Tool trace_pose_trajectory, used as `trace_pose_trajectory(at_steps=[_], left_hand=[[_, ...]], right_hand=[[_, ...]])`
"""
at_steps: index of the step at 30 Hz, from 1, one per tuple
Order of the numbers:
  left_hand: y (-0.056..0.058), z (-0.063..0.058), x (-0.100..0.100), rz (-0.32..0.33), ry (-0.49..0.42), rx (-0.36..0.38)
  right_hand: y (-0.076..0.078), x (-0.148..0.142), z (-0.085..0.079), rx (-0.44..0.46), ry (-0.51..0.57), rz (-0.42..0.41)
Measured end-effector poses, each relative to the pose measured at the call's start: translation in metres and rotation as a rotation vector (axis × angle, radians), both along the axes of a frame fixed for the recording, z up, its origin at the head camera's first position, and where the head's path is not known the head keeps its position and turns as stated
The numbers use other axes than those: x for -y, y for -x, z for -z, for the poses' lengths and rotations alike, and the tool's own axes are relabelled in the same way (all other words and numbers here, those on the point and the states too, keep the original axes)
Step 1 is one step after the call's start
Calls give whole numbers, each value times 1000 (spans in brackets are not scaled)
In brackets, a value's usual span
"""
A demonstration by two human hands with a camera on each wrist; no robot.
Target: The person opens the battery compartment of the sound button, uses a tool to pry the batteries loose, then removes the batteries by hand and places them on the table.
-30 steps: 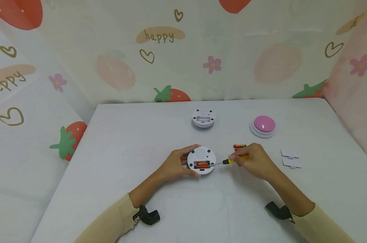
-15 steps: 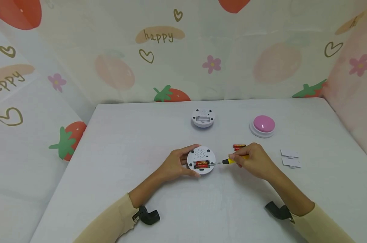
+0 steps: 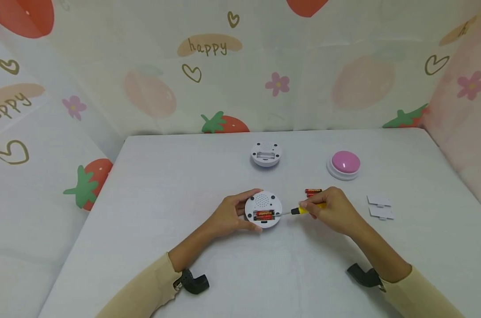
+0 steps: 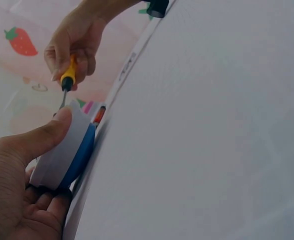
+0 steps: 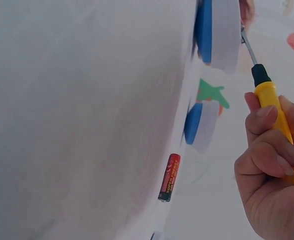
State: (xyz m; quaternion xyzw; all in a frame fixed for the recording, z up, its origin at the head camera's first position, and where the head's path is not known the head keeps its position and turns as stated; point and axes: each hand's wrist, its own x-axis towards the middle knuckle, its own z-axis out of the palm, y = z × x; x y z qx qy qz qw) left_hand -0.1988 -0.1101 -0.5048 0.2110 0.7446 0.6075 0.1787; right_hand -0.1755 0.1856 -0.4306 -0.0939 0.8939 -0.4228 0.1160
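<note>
My left hand (image 3: pixel 226 216) grips a round white push-button (image 3: pixel 263 200) by its left side, thumb at the near rim. The button lies face down, its blue top showing underneath in the left wrist view. Two red batteries (image 3: pixel 264 215) sit in its uncovered battery compartment. In my right hand (image 3: pixel 331 210) I hold a screwdriver (image 5: pixel 274 107) with a yellow and black handle, its metal shaft pointing left. The tip meets the right end of the compartment, at the batteries' ends. Part of the handle is hidden inside the fingers.
Loose red batteries (image 3: pixel 314 191) lie just beyond my right hand. Farther back are an upturned button (image 3: pixel 266 154) with a bare battery compartment and an upright pink-topped button (image 3: pixel 345 162). Two white battery covers (image 3: pixel 380 207) lie at the right on the white table (image 3: pixel 177 176).
Almost nothing differs: both hands, the button and the screwdriver keep their places, with only a very slight shift of the whole head view.
</note>
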Motion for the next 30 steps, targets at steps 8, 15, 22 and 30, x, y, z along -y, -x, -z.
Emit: trace_pose_trajectory(at_steps=[8,15,22,30], left_hand=[[0,2,1,-11,21,9],[1,4,1,8,-3,12],[2,3,1,12,-11,-2],[2,4,1,12,-11,-9]], right_hand=[[0,0,-1,-2,2,-2],[0,-2,-2,17,-27,7],[1,-6,-7,-15,-42,2],[3,-15,-8,-38,-45,-54]])
